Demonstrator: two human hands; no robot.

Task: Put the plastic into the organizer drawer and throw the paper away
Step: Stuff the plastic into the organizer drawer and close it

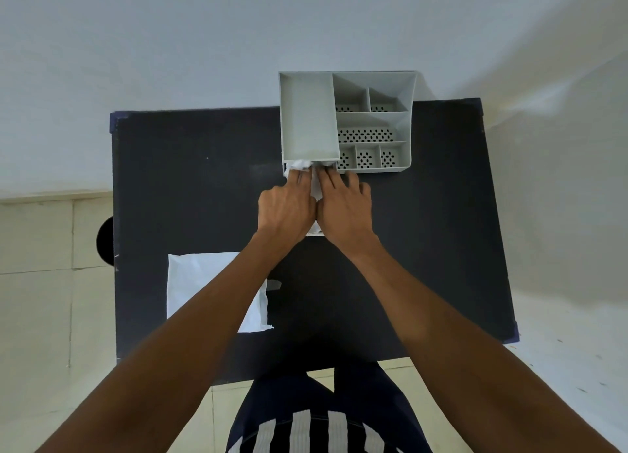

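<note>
A grey organizer [373,126] stands at the far middle of the black table [190,187]. Its white drawer [314,232] is pulled out toward me and mostly hidden under my hands. Crinkled white plastic [299,165] lies in the drawer at the organizer's front. My left hand [287,208] and my right hand [343,208] lie side by side on the plastic, fingers flat and pressing it down. A white sheet of paper [200,282] lies flat on the table near the left, partly covered by my left forearm.
A round black object [105,240] shows on the floor past the table's left edge. Pale floor tiles surround the table. The wall stands right behind the organizer.
</note>
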